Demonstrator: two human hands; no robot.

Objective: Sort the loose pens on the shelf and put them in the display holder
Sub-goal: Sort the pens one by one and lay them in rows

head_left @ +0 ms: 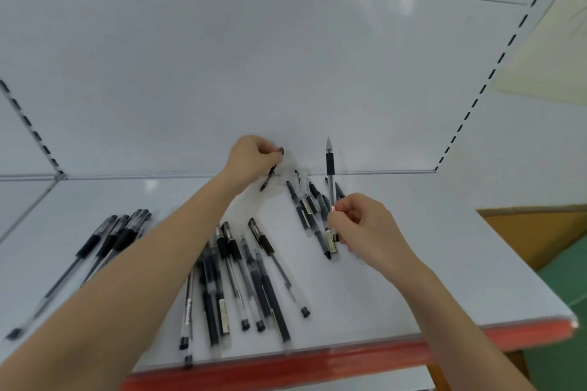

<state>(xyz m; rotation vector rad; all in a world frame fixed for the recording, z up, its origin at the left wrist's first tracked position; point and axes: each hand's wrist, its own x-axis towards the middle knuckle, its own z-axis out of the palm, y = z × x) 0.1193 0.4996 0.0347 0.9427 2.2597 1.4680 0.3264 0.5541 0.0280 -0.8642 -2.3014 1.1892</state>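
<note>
Shelf edge: a red front strip (317, 365) ran along the near lip of the white shelf (413, 279)
Middle pile: a loose heap of black pens (235, 279) lay nearest the front; they were fanned and overlapping, some ends reaching the lip
Left bundle: a smaller bunch of pens (111, 238) lay side by side to the left, well apart from the heap; the left forearm crossed between the two
Right hand: the right hand (365, 225) sat past the heap, fingers curled and pinching the lower barrel of the upright pen (330, 162); that pen stood vertical, tip up
Back cluster: a group of leaning pens (306, 206) stood just beside that hand, towards the rear of the shelf
Display holder: a faint clear plastic shape (303, 175) showed at the shelf's back; too blurred to tell whether the cluster sat inside it
Left hand: the left hand (251, 155) was furthest back, fingers closed round the slanted pen (270, 176); its dark end stuck out past the fingertips
Back panel: a plain white wall (222, 73) rose behind; a slotted upright (476, 98) ran up the right side
</note>
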